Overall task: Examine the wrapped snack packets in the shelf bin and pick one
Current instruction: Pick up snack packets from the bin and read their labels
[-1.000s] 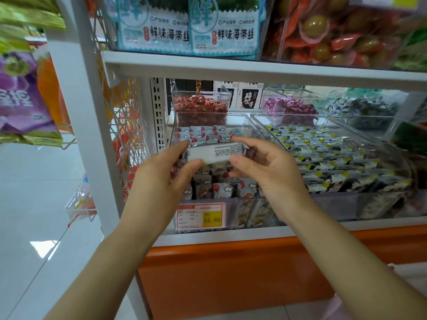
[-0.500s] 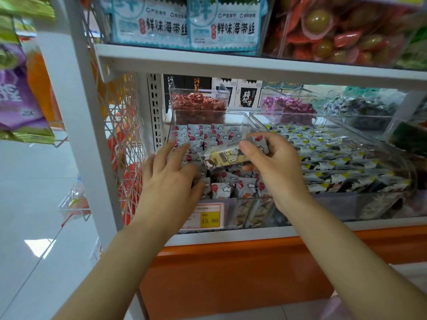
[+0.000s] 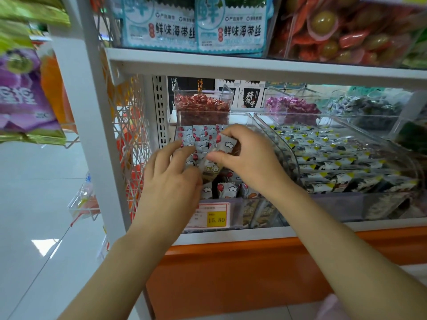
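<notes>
— Where is the packet?
— Over the clear bin, at its left half, tilted, with the cloud-printed end up and the brown end down toward the other packets.
— Who has it?
— The right hand. Thumb and fingers pinch it near the upper end, curled round it.
— And the left hand?
— Spread out, fingers fairly straight, fingertips down among the packets at the bin's left side. Its thumb lies just beside the brown end; whether it touches, I cannot tell.
— So the two hands are close?
— Nearly meeting over the bin.
— What else is about?
— A price tag on the bin's front reads 15.80. The bin sits on a white shelf. To the right, touching it, a wider bin holds yellow-and-black packets.
</notes>
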Available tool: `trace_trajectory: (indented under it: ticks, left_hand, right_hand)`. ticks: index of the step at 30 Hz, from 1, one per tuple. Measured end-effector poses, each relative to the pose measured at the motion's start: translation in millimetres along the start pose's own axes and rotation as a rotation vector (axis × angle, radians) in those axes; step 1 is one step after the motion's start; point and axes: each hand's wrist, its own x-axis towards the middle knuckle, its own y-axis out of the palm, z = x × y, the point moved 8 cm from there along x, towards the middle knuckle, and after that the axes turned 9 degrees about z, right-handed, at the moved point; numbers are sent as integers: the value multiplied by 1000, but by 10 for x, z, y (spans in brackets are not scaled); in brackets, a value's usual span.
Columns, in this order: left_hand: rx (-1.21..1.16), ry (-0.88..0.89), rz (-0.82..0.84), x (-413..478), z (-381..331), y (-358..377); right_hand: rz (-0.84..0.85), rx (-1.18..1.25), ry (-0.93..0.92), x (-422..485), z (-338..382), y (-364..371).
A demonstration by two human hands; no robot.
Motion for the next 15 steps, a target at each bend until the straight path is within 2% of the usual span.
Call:
trace_trajectory:
  ticks: [6, 9, 12, 15]
  left_hand:
    - [-115, -45, 67, -5, 98, 72]
    - [-176, -48, 51, -10, 123, 67]
    - [-210, -62, 31, -14, 154, 33]
    - [-237, -87, -4, -15, 211, -18]
  right_hand:
    - [16, -104, -45, 35, 75, -42]
    - [84, -191, -24, 41, 62, 198]
    - [78, -216, 23, 19, 1, 283]
    - [169, -351, -52, -30, 36, 382]
